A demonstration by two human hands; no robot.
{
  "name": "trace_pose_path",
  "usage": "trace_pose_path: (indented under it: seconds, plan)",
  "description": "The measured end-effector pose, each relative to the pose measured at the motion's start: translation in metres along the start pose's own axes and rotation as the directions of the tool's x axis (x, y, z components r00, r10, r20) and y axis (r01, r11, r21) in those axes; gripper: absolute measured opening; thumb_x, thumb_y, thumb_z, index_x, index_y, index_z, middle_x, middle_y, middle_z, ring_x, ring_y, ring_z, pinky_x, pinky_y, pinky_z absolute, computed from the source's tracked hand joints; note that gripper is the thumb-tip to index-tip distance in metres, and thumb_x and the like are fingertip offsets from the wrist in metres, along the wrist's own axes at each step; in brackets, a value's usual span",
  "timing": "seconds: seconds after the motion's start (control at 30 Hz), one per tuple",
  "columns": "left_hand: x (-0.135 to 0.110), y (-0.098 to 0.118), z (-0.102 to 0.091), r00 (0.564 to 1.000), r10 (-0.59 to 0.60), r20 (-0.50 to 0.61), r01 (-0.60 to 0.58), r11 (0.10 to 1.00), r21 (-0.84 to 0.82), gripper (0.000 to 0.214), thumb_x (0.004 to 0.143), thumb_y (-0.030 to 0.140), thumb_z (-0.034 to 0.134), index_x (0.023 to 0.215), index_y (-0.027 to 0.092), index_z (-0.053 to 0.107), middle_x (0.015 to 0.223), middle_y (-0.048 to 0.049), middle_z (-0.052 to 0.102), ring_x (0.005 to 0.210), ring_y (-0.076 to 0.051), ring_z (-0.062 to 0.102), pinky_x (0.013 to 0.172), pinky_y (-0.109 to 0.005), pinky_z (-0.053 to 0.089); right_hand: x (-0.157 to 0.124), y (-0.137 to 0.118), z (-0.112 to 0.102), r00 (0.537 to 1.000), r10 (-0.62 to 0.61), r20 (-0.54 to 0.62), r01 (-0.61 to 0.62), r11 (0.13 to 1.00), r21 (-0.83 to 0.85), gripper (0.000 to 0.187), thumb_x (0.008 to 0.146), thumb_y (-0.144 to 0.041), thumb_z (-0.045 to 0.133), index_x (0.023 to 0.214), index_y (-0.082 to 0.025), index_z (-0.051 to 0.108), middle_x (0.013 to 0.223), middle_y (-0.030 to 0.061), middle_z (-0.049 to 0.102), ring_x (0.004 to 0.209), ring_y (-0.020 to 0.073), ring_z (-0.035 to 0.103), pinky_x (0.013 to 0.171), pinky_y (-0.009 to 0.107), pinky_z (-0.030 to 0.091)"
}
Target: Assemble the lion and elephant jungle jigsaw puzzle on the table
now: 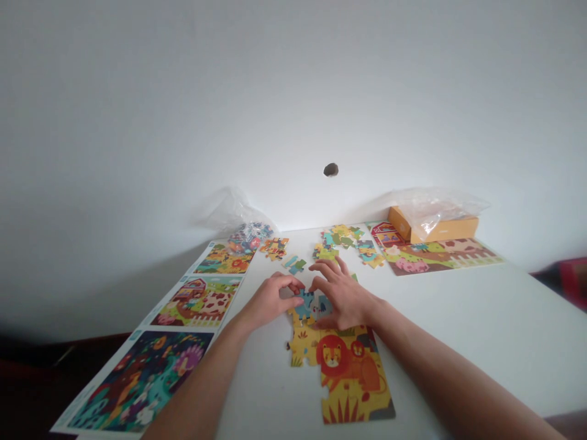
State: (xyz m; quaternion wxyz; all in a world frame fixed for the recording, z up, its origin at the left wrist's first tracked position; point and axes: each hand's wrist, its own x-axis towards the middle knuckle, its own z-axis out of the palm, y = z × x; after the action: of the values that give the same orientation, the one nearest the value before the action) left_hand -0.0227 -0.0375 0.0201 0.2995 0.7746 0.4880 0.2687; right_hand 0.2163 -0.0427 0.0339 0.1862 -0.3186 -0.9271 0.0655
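Far on the left, three picture sheets [137, 373] are lying in a row along the side of the tabletop [481, 330]. The nearest one is hanging over the corner. I think a bump from an arm could be sending it to the floor.

Behind them a clear bag of pieces [247, 235] is sitting open, with a few loose bits [294, 264] near it.

The left hand [270, 299] is curling its fingers and pinching the edge of a blue piece [305, 302]. This piece is lying at the top of the lion puzzle [348, 366], in the middle of the tabletop.

The right hand [342, 296] is just beside it, fingers spread out flat, pressing down and holding nothing.

I think pushing too hard could be bending a tab, or sliding the lion puzzle apart, because nothing is holding its bottom part. The blue piece may also be the wrong way round, and I cannot tell from here.

On the right, a pile of spare pieces [342, 238], a farm puzzle [435, 255] and an orange box [440, 229] are sitting well apart from the hands.
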Motion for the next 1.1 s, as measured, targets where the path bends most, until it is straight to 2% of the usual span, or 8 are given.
trace_pose_path:
  seconds: [0.4, 0.67, 1.1]
  plan:
    - [0.001, 0.001, 0.005, 0.999, 0.030, 0.014, -0.031, 0.997, 0.071, 0.022, 0.075, 0.025, 0.073, 0.097, 0.022, 0.074, 0.097, -0.0052, 0.069, 0.101, -0.024, 0.062, 0.095, -0.036, 0.049, -0.001, 0.001, -0.001, 0.999, 0.026, 0.045, -0.026, 1.000, 0.001, 0.061, 0.064, -0.060, 0.078, 0.109, -0.021, 0.062, 0.143, 0.0169, 0.043, 0.139, 0.0388, 0.028, 0.114, 0.065, 0.011]
    - [0.003, 0.001, 0.010, 0.993, 0.113, 0.018, -0.115, 0.975, 0.189, 0.016, 0.075, 0.024, 0.074, 0.091, 0.022, 0.076, 0.095, -0.0062, 0.071, 0.101, -0.027, 0.057, 0.092, -0.039, 0.046, -0.002, 0.005, 0.001, 0.996, 0.057, 0.075, -0.058, 0.998, 0.006, 0.062, 0.063, -0.064, 0.078, 0.110, -0.024, 0.067, 0.145, 0.0148, 0.042, 0.141, 0.0397, 0.026, 0.114, 0.067, 0.007]
    - [0.001, 0.004, 0.010, 0.992, 0.118, 0.039, -0.124, 0.961, 0.246, 0.023, 0.077, 0.029, 0.072, 0.099, 0.024, 0.074, 0.095, -0.0059, 0.065, 0.100, -0.027, 0.054, 0.091, -0.038, 0.045, -0.002, 0.007, 0.002, 0.989, 0.081, 0.123, -0.088, 0.994, 0.059, 0.065, 0.064, -0.065, 0.077, 0.116, -0.028, 0.065, 0.145, 0.0137, 0.043, 0.142, 0.0411, 0.025, 0.112, 0.071, 0.006]
